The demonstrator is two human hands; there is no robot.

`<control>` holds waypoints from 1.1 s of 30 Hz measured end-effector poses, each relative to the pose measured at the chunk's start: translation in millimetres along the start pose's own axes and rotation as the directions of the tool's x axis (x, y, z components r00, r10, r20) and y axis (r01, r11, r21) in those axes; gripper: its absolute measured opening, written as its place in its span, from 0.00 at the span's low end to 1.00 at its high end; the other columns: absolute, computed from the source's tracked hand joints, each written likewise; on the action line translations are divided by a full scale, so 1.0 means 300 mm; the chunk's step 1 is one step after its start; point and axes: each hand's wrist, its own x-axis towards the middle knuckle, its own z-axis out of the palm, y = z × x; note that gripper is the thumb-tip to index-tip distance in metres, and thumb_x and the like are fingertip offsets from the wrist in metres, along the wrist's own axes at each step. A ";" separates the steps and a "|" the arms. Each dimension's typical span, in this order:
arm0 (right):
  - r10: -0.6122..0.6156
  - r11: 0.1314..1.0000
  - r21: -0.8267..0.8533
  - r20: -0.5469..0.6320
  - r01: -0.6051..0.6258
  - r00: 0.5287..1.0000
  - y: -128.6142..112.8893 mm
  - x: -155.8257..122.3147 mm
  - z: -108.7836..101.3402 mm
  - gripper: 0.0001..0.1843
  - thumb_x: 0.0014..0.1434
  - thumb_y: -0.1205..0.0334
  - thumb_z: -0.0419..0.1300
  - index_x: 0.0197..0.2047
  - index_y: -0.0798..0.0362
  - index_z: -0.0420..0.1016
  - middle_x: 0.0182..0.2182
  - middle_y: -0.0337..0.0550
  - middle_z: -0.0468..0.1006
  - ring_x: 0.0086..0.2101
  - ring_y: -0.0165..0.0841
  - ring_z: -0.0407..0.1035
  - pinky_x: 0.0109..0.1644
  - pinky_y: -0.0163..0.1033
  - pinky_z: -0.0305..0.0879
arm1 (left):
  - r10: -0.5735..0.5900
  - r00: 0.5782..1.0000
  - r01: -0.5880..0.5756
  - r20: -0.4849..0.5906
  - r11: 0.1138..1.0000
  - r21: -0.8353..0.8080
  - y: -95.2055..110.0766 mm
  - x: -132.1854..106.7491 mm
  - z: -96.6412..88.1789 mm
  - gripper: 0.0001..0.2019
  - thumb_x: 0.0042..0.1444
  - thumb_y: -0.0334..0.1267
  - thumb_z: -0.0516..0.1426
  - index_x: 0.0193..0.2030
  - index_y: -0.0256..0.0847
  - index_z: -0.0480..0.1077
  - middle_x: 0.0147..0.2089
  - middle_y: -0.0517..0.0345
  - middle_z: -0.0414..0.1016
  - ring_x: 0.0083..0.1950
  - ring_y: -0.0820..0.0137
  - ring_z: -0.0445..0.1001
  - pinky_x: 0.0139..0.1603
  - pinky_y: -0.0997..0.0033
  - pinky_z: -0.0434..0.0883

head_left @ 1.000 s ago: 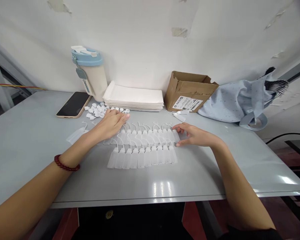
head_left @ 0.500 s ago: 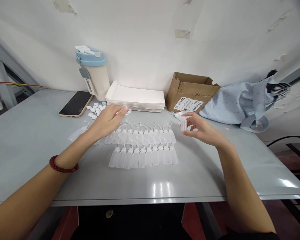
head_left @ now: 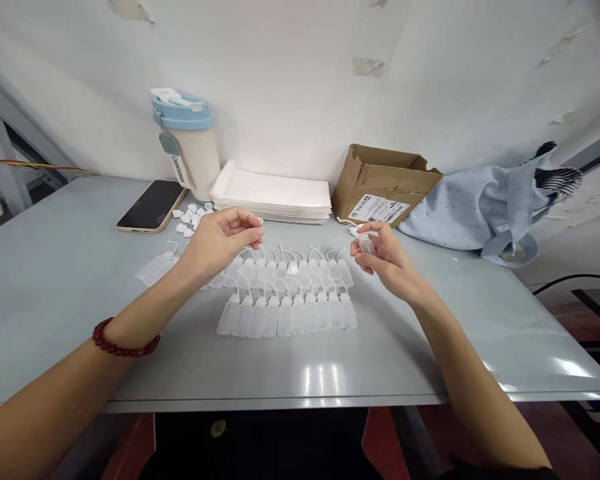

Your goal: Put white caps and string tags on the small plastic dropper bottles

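Note:
Two rows of small translucent squeeze bottles (head_left: 287, 297) lie side by side on the grey table (head_left: 70, 280). My right hand (head_left: 385, 257) is raised just right of the far row, fingers closed on one small clear bottle (head_left: 366, 245). My left hand (head_left: 220, 241) hovers above the left end of the far row, thumb and fingers pinched together on something too small to make out. A pile of small white caps (head_left: 193, 219) lies behind my left hand. One more bottle (head_left: 156, 267) rests apart at the left.
Against the wall stand a blue-lidded tumbler (head_left: 187, 143), a stack of white padded envelopes (head_left: 273, 193), an open cardboard box (head_left: 385, 187) and a light blue cloth bag (head_left: 495, 200). A phone (head_left: 153, 207) lies face up at the left. A red bead bracelet circles my left wrist.
My right hand lifted one bottle from the right end of the far row and brought it inward. My left hand rose from the caps and pinched shut.

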 end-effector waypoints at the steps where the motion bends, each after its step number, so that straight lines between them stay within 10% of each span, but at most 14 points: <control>1: -0.012 1.000 0.006 -0.003 0.012 1.000 0.000 -0.001 0.005 0.17 0.55 0.68 0.54 0.46 0.45 0.55 0.31 0.32 0.68 0.25 0.27 0.54 0.30 0.37 0.54 | 0.004 1.000 -0.004 -0.002 1.000 0.010 0.001 -0.002 0.002 0.07 0.49 0.39 0.62 0.32 0.39 0.70 0.30 0.60 0.73 0.29 0.72 0.73 0.38 0.68 0.73; 8: -0.097 0.992 -0.079 -0.043 0.094 0.994 0.017 0.004 0.014 0.15 0.61 0.58 0.54 0.50 0.45 0.56 0.34 0.36 0.68 0.27 0.29 0.56 0.33 0.38 0.56 | 0.138 0.982 -0.173 0.131 0.932 0.317 0.016 -0.038 0.011 0.08 0.53 0.42 0.58 0.33 0.40 0.71 0.33 0.57 0.76 0.32 0.69 0.73 0.36 0.68 0.71; 17: -0.158 0.964 -0.226 -0.065 0.139 0.985 0.025 -0.002 0.032 0.14 0.64 0.58 0.51 0.52 0.45 0.55 0.38 0.39 0.69 0.31 0.31 0.61 0.38 0.40 0.60 | 0.294 0.756 -0.579 0.585 0.716 0.390 -0.023 -0.099 0.088 0.10 0.59 0.41 0.55 0.44 0.41 0.72 0.40 0.53 0.72 0.47 0.62 0.65 0.45 0.63 0.68; 33: -0.218 0.935 -0.297 -0.047 0.195 0.975 0.011 -0.013 0.045 0.15 0.64 0.61 0.50 0.54 0.46 0.55 0.38 0.41 0.70 0.31 0.32 0.63 0.38 0.42 0.61 | 0.309 0.745 -0.632 0.591 0.611 0.477 -0.036 -0.105 0.166 0.06 0.54 0.36 0.56 0.37 0.37 0.70 0.36 0.52 0.68 0.41 0.62 0.61 0.41 0.61 0.66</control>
